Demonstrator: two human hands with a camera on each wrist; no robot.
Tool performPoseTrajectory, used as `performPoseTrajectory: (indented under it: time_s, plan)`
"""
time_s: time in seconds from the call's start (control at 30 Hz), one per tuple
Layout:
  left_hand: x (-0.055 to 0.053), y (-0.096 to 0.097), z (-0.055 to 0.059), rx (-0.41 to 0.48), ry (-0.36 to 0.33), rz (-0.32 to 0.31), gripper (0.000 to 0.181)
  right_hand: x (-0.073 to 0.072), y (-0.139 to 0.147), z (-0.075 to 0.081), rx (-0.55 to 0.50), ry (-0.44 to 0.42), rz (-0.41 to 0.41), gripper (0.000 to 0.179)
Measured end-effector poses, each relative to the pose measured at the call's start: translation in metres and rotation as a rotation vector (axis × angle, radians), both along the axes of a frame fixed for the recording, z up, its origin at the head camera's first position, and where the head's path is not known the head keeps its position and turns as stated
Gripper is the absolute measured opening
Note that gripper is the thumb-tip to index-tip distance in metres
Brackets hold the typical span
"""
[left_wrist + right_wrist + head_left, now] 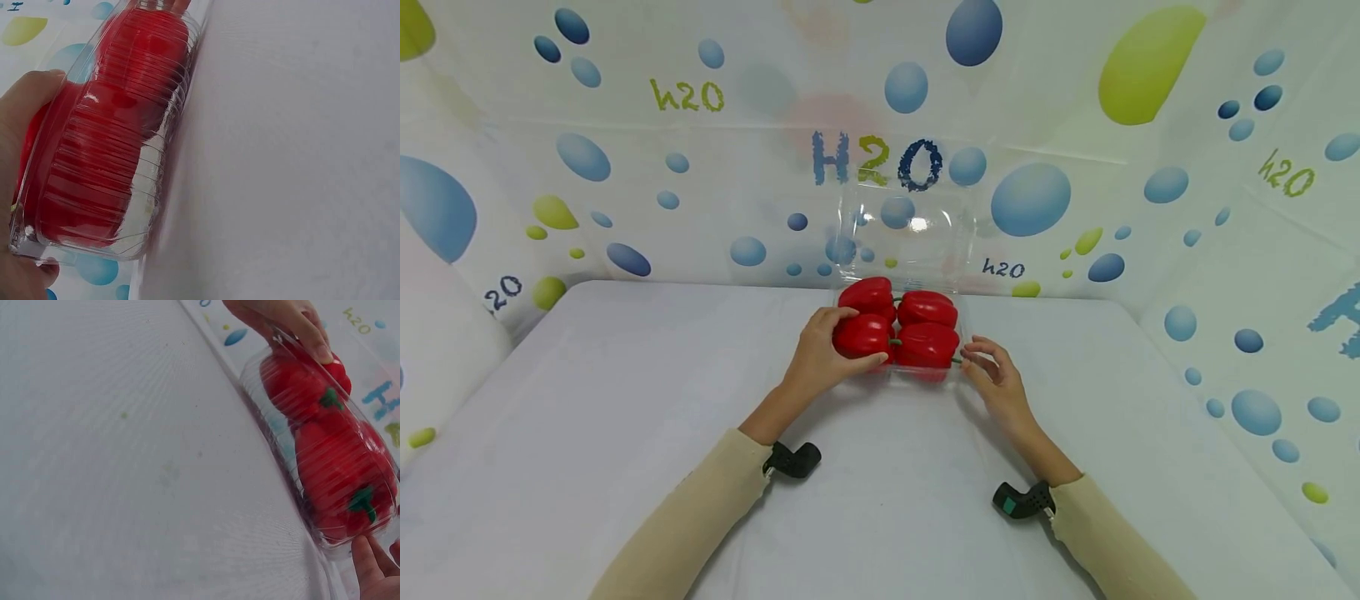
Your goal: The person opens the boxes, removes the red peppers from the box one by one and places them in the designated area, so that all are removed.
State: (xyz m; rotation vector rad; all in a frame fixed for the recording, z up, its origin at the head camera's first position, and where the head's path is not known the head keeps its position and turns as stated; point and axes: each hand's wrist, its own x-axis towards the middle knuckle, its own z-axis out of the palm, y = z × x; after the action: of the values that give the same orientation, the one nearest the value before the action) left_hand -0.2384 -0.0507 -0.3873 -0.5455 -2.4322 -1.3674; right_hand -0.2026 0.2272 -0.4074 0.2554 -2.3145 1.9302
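1. Clear plastic tray (152, 181) is sitting toward the rear edge of the bench (895, 517), roughly mid-width, long front wall facing the person
2. Its lid (925, 250) is standing raised at the back, in front of the printed backdrop (760, 192)
3. Bench is extending well past the tray to left, right and front, so side and front room is wide; the raised lid is bounding the rear
4. Room inside the tray is tight: four red peppers (927, 308) are lying in two rows of two, close together
5. Bench top is showing white and flat, soft shadows falling in front of the tray and along the arms
6. Backdrop is running behind and round both sides, carrying blue and green blobs plus H2O lettering
7. Left grip (829, 346) is gripping the front-left pepper (860, 335) at the tray's left front corner, thumb reaching over the front rim, fingers bending round the left side
8. Right grip (996, 379) is touching the tray's right end, fingers loosely bent, near the front-right pepper's green stem (957, 361); not wrapping round anything
9. Both arms are angling inward from the near side, beige sleeves (688, 517) ending at the wrists, a black wrist camera (796, 460) sitting on each
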Motion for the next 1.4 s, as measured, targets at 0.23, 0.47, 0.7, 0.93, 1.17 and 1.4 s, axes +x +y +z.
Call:
performPoseTrajectory:
  time_s: [0.23,0.47,0.7,0.93,1.17,1.4]
  plan:
    - [0.0002,-0.0003,0.0017,0.002,0.029,0.003,0.069,0.0005,-0.0005,0.0006,0.008,0.001,-0.007,0.033]
    - [-0.0007,-0.0014,-0.0005,-0.019,0.061,0.000,0.069,0.0018,-0.0011,0.0004,-0.007,-0.005,-0.004,0.032]
    - [-0.0004,-0.0010,-0.0013,-0.018,0.087,0.005,0.069,0.0016,-0.0008,-0.0005,-0.008,-0.012,-0.007,0.033]
    - [-0.0011,-0.0008,-0.0007,-0.008,0.086,0.004,0.070,0.0010,-0.0008,0.0000,-0.001,-0.003,-0.007,0.033]
    - [0.0000,-0.0016,0.0013,-0.039,0.106,0.007,0.069,0.0012,-0.0008,0.0005,-0.002,-0.006,0.004,0.033]
    - [-0.0006,-0.0019,0.0028,-0.045,0.121,0.008,0.069,-0.0002,0.0000,-0.0002,0.003,-0.008,-0.003,0.032]
